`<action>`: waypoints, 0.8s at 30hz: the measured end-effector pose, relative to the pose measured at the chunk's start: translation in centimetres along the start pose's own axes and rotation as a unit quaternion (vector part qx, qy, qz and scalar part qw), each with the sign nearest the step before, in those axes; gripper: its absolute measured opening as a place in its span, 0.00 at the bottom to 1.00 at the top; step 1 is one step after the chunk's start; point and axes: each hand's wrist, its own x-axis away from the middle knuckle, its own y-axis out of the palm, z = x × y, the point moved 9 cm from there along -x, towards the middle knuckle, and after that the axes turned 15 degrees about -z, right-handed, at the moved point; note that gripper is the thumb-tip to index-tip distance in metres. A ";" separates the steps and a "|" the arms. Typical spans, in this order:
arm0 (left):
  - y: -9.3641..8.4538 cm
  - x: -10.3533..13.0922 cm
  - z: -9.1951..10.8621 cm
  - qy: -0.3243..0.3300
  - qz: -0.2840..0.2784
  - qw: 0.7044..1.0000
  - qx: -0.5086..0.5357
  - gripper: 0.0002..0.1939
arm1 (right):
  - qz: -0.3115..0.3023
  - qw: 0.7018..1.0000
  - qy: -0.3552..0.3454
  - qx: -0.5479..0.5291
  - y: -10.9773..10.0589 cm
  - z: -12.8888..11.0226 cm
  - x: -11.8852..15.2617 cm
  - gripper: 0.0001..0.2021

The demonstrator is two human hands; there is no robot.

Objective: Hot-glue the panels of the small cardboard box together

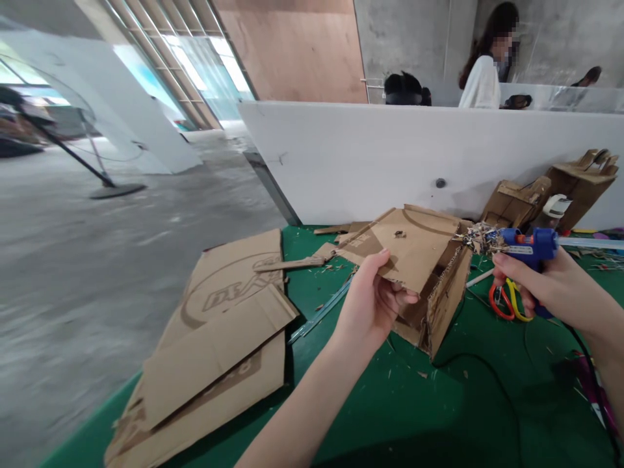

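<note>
Left hand (370, 302) grips cardboard piece (414, 250) beside glue gun (529, 246)

Green felt-covered worktop (468, 416), scattered cardboard scraps. Large flat brown cardboard sheets (214, 351), printed, overlapping, at worktop's left edge, overhanging it. Long clear plastic ruler (322, 312) lying slantwise beside sheets, toward worktop's middle. Red-and-yellow-handled scissors (504, 302) near right edge. Small brown cardboard models (550, 195) at far right corner, against white partition wall (370, 156). Person in white top (482, 78) beyond partition. Black floor-stand base (117, 190) on grey floor, far left.
</note>
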 end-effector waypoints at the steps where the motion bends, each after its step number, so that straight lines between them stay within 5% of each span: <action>1: 0.0 0.0 0.0 0.000 0.000 1.000 0.000 0.05 | 0.000 1.000 -0.001 0.000 0.0 0.0 0.0 0.25; 24: 0.0 -0.2 0.0 -0.005 -0.003 1.000 -0.001 0.06 | -0.019 1.000 0.006 -0.020 0.7 0.4 0.0 0.26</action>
